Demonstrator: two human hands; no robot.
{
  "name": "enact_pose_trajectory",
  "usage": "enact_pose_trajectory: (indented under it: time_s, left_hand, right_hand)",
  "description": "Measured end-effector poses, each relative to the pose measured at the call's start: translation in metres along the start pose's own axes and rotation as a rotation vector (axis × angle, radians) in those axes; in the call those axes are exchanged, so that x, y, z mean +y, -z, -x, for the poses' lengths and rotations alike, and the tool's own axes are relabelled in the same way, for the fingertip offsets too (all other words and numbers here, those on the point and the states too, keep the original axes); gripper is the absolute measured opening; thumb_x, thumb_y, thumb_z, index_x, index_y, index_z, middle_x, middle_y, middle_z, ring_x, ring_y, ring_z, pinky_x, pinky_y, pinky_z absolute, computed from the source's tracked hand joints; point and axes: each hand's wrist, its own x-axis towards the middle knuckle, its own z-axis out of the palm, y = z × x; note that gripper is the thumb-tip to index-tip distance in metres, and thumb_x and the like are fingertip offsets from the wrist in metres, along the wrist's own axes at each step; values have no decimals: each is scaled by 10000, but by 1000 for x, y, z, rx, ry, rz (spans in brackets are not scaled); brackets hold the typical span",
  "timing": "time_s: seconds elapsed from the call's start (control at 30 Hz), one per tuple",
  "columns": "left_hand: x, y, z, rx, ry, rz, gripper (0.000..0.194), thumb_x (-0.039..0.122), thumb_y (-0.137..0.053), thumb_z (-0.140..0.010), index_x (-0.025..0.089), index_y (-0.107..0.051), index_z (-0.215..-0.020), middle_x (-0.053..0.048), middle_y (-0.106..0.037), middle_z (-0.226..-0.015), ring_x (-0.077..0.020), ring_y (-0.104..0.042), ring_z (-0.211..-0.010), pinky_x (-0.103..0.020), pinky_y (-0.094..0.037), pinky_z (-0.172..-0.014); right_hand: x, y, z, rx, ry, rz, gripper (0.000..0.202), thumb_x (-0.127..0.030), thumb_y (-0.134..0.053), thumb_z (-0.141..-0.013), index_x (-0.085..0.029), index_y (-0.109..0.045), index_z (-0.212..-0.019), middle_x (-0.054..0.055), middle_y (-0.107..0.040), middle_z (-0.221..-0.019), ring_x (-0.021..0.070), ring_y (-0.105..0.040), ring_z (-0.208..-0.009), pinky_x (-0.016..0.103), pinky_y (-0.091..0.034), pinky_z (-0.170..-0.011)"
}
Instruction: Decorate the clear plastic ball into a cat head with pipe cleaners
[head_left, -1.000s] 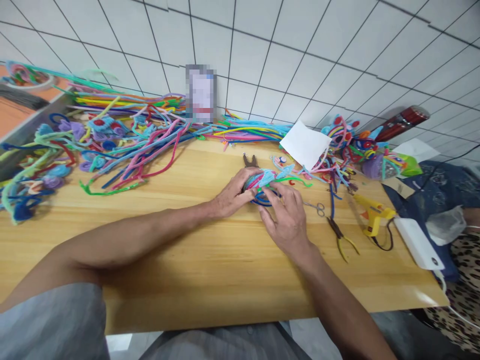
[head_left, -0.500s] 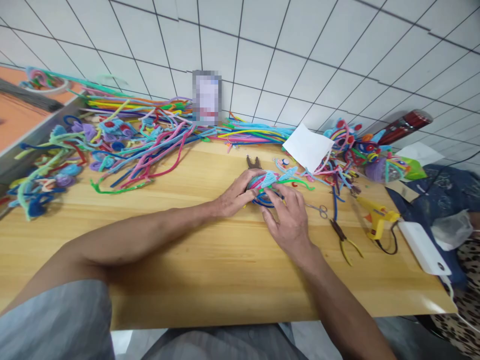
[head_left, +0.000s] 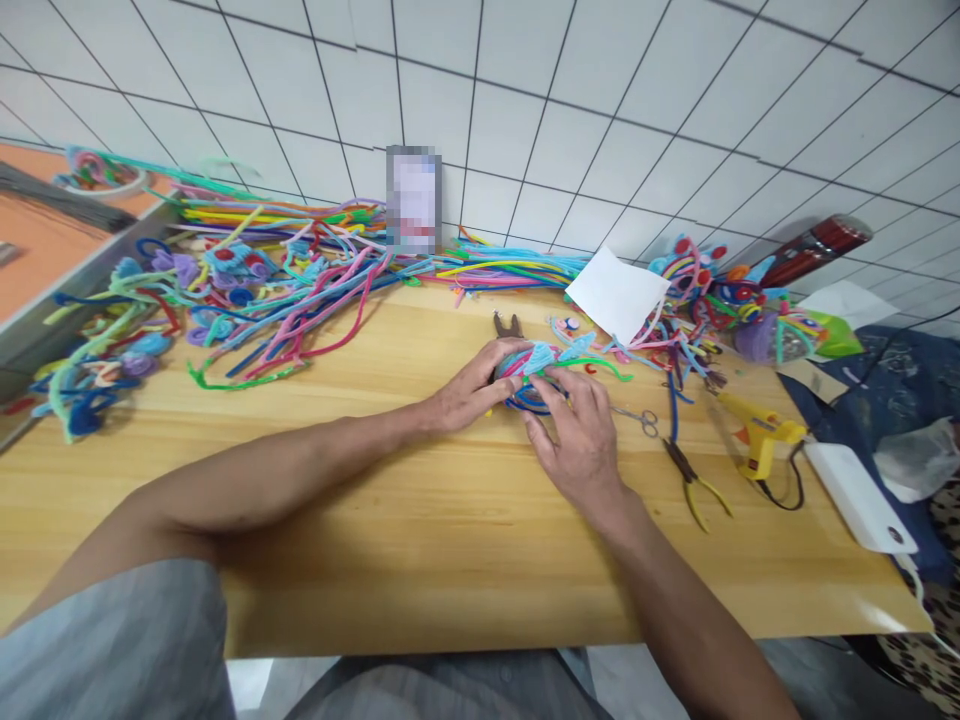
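Note:
A colourful pipe-cleaner craft (head_left: pixel 541 356), with light blue wing-like pieces on top, pink and green strands and dark blue loops below, sits between my hands at the middle of the table. My left hand (head_left: pixel 480 388) is closed around its left side, thumb on the near face. My right hand (head_left: pixel 576 430) pinches its right side with thumb and fingers. The fingertips partly cover it. A green pipe cleaner (head_left: pixel 611 371) sticks out to the right. Just behind it lie the dark jaws of a pair of pliers (head_left: pixel 507 326).
Loose pipe cleaners (head_left: pixel 300 300) crowd the table's left and back. To the right lie small scissors (head_left: pixel 646 422), yellow-handled pliers (head_left: pixel 694 485), a yellow glue gun (head_left: pixel 763 440) and a white power bank (head_left: pixel 859 495). White paper (head_left: pixel 616 293) and a red flask (head_left: pixel 817 250) are behind.
The camera view has shifted slightly, so the side objects sit a little differently in the picture. Both hands keep their hold on the craft with no clear movement.

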Motion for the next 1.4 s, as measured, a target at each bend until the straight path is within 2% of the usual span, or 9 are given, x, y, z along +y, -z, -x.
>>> enact_pose_trajectory:
  time_s: [0.27,0.43,0.73,0.83,1.03,1.13,1.2,1.3,1.4]
  left_hand:
    - [-1,6,-1,-40,-1,47,587,545,-614,-1067,289,-555,-1593,-120,-550,-1649,-301,-470,-1602,-521,-346,-1387]
    - [-5,10,-4,-61,1,58,618,580,-645,-1047,293,-583,-1590,-120,-576,-1644,-310,-499,-1586,-518,-380,-1367]
    - [-12,15,-6,-99,-92,-73,653,603,-582,-1072,268,-537,-1632,-144,-571,-1656,-302,-476,-1606,-545,-364,-1367]
    - [-10,14,-4,-100,-103,-93,651,568,-553,-1094,233,-503,-1650,-166,-550,-1668,-297,-460,-1617,-534,-356,-1372]
    - [-8,13,-1,-86,-143,-111,622,539,-561,-1091,241,-505,-1634,-167,-534,-1680,-320,-430,-1633,-552,-337,-1375]
    - [-6,11,1,-51,-84,-78,648,560,-580,-1079,232,-480,-1629,-173,-510,-1692,-331,-439,-1619,-548,-351,-1358]
    - [-3,10,2,34,-34,-50,649,590,-610,-1061,228,-481,-1584,-175,-528,-1655,-323,-493,-1561,-528,-412,-1301]
    - [-1,10,2,153,-24,-68,535,659,-676,-1004,228,-594,-1311,-118,-665,-1375,-267,-621,-1310,-442,-505,-1142]
    - [-1,11,0,143,-24,-81,475,688,-675,-993,235,-618,-1124,-65,-670,-1160,-229,-625,-1131,-385,-513,-1024]
  right_hand:
    - [1,-1,0,21,5,5,405,-244,-649,-1032,-212,-627,-1435,165,-724,-1351,335,-652,-1270,541,-558,-1094]
    - [3,-2,1,3,-13,-14,454,-249,-659,-1021,-234,-619,-1472,156,-719,-1379,340,-644,-1282,557,-536,-1116]
    - [2,-2,1,21,-4,-14,447,-230,-653,-1023,-228,-613,-1467,159,-724,-1366,337,-648,-1273,550,-544,-1107]
    - [1,-2,0,29,6,-5,417,-224,-648,-1026,-214,-623,-1441,163,-726,-1351,333,-652,-1262,539,-557,-1092]
    - [-2,-2,-1,18,1,-5,437,-216,-656,-1018,-223,-622,-1454,161,-724,-1361,336,-644,-1274,541,-553,-1098]
    - [-2,-1,-1,23,3,-7,422,-203,-660,-1014,-201,-633,-1436,169,-725,-1357,337,-638,-1269,532,-553,-1094]
    - [-2,-1,-2,25,8,5,404,-208,-658,-1021,-196,-635,-1424,170,-728,-1352,336,-641,-1267,527,-556,-1091]
    - [-2,-1,-2,30,11,17,391,-219,-653,-1030,-201,-634,-1420,163,-731,-1346,331,-649,-1260,528,-558,-1089]
    - [-2,-1,-2,34,18,18,378,-227,-655,-1031,-179,-642,-1406,172,-731,-1341,332,-645,-1258,521,-560,-1089]
